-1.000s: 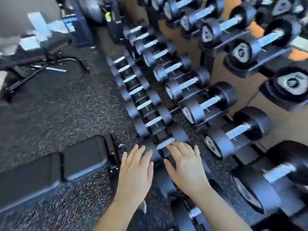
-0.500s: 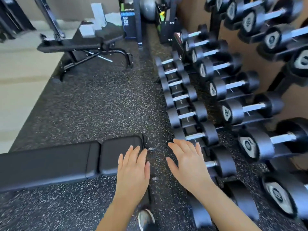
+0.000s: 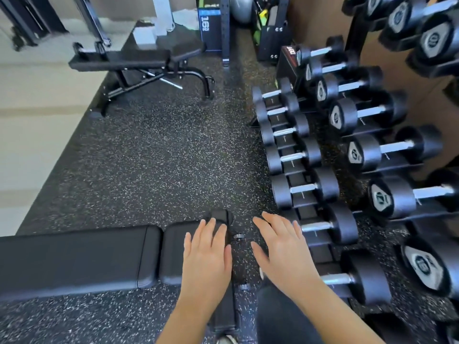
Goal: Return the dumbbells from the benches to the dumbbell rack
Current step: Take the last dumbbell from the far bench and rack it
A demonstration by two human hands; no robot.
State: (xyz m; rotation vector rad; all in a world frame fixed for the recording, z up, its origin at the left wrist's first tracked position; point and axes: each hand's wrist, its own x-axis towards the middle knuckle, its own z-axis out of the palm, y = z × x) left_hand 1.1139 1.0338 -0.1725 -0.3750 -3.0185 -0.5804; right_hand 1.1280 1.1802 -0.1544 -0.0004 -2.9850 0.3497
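Speckled rubber floor [image 3: 161,157]; both hands flat, empty, beside round-headed dumbbells [image 3: 305,189].

left hand [image 3: 206,259]: bare, no rings or watch, no glove
right hand [image 3: 283,254]: bare too, nothing on the wrist
forearms: uncovered, no sleeves showing
leg [image 3: 280,316]: dark pants
shoe [image 3: 226,340]: light toe, barely in shot

Both hands hang flat and empty, fingers spread: left hand [image 3: 207,254] over the bench [image 3: 74,259] end, right hand [image 3: 283,252] beside the dumbbell rack [image 3: 308,212].
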